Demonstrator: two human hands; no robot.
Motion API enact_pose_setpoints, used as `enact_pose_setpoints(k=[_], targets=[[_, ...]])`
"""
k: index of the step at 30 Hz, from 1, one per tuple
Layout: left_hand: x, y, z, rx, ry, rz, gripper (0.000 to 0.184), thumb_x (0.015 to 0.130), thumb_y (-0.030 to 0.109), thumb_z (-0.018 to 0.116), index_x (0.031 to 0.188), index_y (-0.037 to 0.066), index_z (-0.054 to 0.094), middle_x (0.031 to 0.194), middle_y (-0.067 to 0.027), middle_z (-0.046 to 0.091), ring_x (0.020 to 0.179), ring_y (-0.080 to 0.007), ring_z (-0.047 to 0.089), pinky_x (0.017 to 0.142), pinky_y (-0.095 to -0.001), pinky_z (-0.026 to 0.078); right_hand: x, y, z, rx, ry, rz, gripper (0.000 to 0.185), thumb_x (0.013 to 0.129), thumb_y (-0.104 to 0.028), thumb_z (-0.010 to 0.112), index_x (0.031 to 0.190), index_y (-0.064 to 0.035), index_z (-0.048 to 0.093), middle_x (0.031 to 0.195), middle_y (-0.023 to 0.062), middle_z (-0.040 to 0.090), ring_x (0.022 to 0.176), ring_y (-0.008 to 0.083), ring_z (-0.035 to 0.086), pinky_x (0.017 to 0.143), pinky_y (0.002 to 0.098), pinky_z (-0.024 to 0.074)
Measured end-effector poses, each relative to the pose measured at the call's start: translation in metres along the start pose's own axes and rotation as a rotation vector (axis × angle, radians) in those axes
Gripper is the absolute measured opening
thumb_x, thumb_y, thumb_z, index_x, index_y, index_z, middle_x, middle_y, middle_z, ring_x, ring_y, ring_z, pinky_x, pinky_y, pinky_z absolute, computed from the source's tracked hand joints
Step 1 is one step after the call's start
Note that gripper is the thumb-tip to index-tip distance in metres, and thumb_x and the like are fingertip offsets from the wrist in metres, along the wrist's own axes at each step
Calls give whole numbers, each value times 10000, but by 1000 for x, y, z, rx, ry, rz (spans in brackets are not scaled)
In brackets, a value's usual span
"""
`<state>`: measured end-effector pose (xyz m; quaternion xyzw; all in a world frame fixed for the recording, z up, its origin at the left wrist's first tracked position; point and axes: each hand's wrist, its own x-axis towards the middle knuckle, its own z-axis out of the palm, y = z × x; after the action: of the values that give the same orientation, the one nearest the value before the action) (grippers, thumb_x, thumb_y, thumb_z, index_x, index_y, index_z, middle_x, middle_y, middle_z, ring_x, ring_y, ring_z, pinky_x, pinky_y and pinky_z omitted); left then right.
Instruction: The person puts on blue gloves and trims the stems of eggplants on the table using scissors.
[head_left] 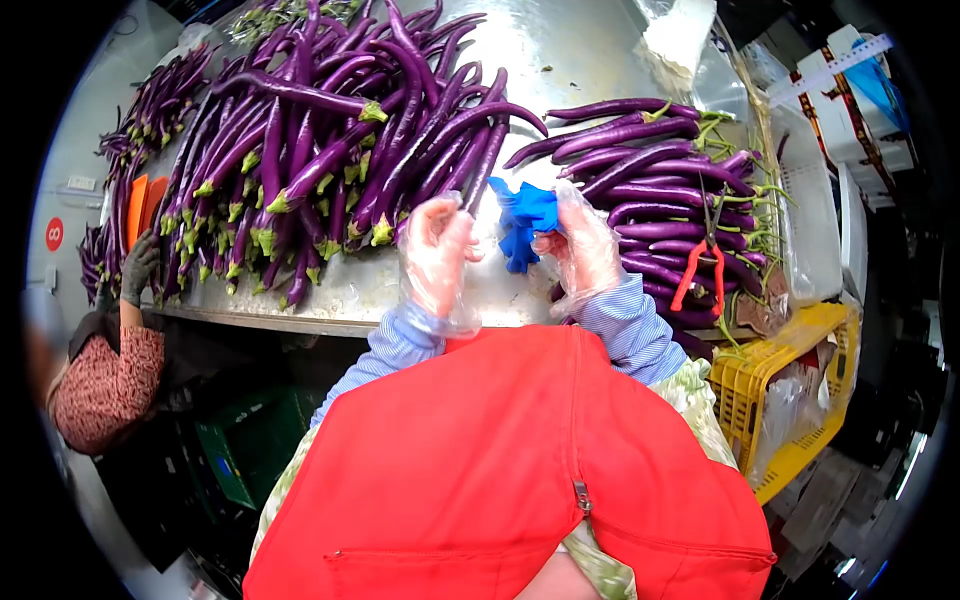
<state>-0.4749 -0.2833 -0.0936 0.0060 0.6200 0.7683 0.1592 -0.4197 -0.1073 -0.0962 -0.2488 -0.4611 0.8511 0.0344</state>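
My right hand (585, 243), in a clear plastic glove, grips a crumpled piece of thin blue material (527, 218), perhaps a glove; its exact kind is unclear. To its left, my left hand (437, 252) is raised in a similar clear glove, fingers loosely bent and apart, with nothing visible in them. A large heap of long purple eggplants (310, 150) lies just beyond my left hand. Beside my right hand is a stack of eggplants (650, 190), stems pointing right. Red-handled scissors (703, 265) rest on that stack.
The metal table (510, 65) runs across in front of me. A yellow crate (745, 395) with plastic in it stands at the right edge. At the far left, another person's gloved hand (140, 268) is beside an orange object (147, 208). A green crate (245, 445) sits below the table.
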Motion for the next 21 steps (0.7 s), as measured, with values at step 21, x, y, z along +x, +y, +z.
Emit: enact_pose_setpoints(k=[21], targets=[[-11, -28, 36, -240, -227, -165, 183, 880, 164, 621, 939, -6, 592, 935, -73, 603, 853, -159, 601, 840, -314, 498, -1, 14, -28, -546, 78, -304, 147, 778, -115, 603, 756, -22, 492, 650, 15, 431, 584, 99, 394, 516, 289, 378]])
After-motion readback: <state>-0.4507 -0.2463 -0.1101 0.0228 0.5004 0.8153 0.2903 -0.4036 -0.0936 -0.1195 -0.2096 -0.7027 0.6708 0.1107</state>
